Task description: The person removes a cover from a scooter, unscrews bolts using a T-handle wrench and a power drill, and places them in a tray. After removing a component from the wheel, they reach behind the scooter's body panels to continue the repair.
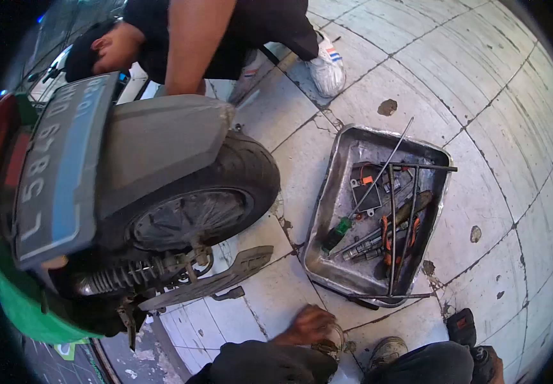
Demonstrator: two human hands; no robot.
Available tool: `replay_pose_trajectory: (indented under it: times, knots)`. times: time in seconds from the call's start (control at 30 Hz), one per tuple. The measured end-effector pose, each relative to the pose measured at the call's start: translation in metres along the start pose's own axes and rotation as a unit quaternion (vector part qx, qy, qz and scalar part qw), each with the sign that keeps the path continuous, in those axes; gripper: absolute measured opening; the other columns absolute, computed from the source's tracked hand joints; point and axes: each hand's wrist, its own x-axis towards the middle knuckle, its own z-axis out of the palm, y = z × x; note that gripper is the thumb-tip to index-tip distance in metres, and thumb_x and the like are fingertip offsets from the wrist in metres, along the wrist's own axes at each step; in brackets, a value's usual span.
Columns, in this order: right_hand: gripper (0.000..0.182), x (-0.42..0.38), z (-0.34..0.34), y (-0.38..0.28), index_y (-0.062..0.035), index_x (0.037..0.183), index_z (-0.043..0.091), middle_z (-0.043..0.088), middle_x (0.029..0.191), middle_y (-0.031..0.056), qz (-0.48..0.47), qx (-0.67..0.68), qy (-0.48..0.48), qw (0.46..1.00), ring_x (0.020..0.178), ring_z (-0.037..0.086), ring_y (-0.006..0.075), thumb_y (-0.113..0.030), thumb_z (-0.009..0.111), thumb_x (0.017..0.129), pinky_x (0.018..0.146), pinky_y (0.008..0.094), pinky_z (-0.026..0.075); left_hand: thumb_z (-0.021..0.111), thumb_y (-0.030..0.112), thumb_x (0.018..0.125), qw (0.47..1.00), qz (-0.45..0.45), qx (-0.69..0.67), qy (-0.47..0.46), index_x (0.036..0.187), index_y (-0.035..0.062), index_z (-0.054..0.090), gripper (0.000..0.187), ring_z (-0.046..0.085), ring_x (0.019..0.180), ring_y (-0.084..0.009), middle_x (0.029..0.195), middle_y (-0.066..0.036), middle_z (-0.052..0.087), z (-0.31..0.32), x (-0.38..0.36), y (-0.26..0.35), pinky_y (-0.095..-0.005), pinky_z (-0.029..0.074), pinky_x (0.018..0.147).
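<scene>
My left hand (307, 322) reaches out of a dark sleeve at the bottom centre, just above the tiled floor. Its fingers are curled over a small round container (332, 341). Only a sliver of my right hand (495, 370) shows at the bottom right edge, against a black tool with a red patch (462, 327); its grip is hidden. My knee and a worn shoe (386, 351) lie between the two hands. A dented metal tray (335, 200) with several tools sits just beyond my left hand: a green-handled screwdriver (336, 233), orange-handled pliers (386, 235), long T-bar wrenches and sockets.
A motorcycle's rear wheel (194, 208) with a grey mudguard, license plate (52, 168) and shock spring fills the left side. Another person crouches at the top, an arm (194, 45) reaching down to the mudguard, a white shoe (326, 64) on the cracked tiles.
</scene>
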Motion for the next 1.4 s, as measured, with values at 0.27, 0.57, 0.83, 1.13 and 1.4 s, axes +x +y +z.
replay_pose_trajectory:
  times: [0.27, 0.57, 0.83, 1.13, 1.4]
  knots:
    - [0.067, 0.0, 0.007, -0.011, -0.0021, 0.132, 0.042, 0.061, 0.101, 0.0124, 0.058, -0.005, 0.005, 0.998, 0.083, 0.062, 0.0214, -0.039, 0.07, 0.084, 0.073, 0.0352, 0.053, 0.056, 0.015, 0.094, 0.784, -0.123, 0.419, 0.442, 0.107, -0.0086, 0.064, 0.028, 0.061, 0.1, -0.0304, 0.106, -0.016, 0.067, -0.257, 0.041, 0.046, -0.0427, 0.045, 0.094]
    - [0.065, 0.072, -0.024, -0.031, -0.0025, 0.132, 0.041, 0.062, 0.096, 0.0118, -0.042, 0.009, -0.021, 0.999, 0.077, 0.063, 0.0211, -0.04, 0.067, 0.087, 0.069, 0.0353, 0.054, 0.056, 0.018, 0.095, 0.47, -0.163, 0.854, 0.15, 0.129, -0.0059, 0.05, 0.042, 0.052, 0.116, -0.034, 0.128, -0.023, 0.054, -0.394, -0.054, 0.006, -0.0439, 0.039, 0.102]
    - [0.053, 0.129, -0.019, -0.078, -0.0026, 0.129, 0.042, 0.062, 0.084, 0.0113, -0.175, -0.004, 0.128, 0.976, 0.066, 0.064, 0.0182, -0.04, 0.057, 0.095, 0.059, 0.0309, 0.054, 0.061, 0.031, 0.088, 0.544, -0.259, 0.791, 0.102, 0.13, 0.001, 0.052, 0.052, 0.047, 0.125, -0.0418, 0.137, -0.02, 0.051, -0.48, -0.113, -0.024, -0.0559, 0.038, 0.1]
    - [0.053, 0.115, -0.024, -0.082, -0.0027, 0.13, 0.042, 0.062, 0.086, 0.0116, -0.131, -0.001, 0.134, 0.982, 0.068, 0.063, 0.0186, -0.04, 0.057, 0.094, 0.06, 0.0314, 0.053, 0.056, 0.047, 0.092, 0.377, -0.104, 0.918, 0.062, 0.14, 0.0083, 0.046, 0.063, 0.045, 0.129, -0.0383, 0.14, -0.016, 0.048, -0.44, -0.077, -0.013, -0.0553, 0.039, 0.1]
    - [0.054, 0.099, -0.025, -0.103, -0.0027, 0.13, 0.042, 0.061, 0.088, 0.0119, -0.152, -0.018, 0.127, 0.98, 0.069, 0.063, 0.019, -0.039, 0.057, 0.094, 0.06, 0.0319, 0.053, 0.05, 0.043, 0.097, 0.328, -0.156, 0.932, 0.012, 0.141, 0.0081, 0.044, 0.056, 0.046, 0.127, -0.0345, 0.141, -0.016, 0.046, -0.414, -0.066, -0.001, -0.0526, 0.04, 0.1]
